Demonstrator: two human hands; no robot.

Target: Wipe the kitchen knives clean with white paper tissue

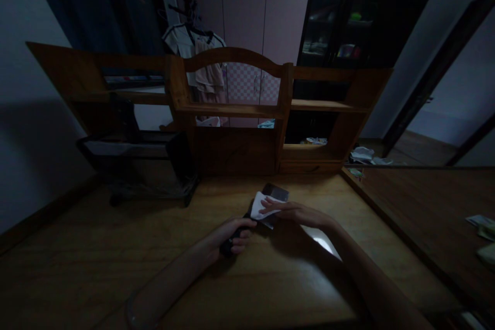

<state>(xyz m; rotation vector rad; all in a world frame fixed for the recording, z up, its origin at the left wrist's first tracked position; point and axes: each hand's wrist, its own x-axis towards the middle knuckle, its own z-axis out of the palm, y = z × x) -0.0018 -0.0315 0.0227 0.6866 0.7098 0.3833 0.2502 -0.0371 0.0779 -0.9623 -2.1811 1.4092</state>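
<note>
My left hand (pixel 234 237) is closed round the dark handle of a cleaver-like knife. Its broad grey blade (pixel 275 193) points away from me over the wooden desk (pixel 174 247). My right hand (pixel 292 211) lies on top of the blade with fingers stretched flat, pressing a small white cloth (pixel 261 203) against the metal. Both forearms reach in from the bottom of the view. The room is dim.
A wooden hutch with shelves (pixel 232 108) stands at the back of the desk. Clothes hang on a hanger (pixel 201 62) behind it, before a pink wardrobe. A dark glass cabinet (pixel 348 26) is at the right. Papers (pixel 483 224) lie far right.
</note>
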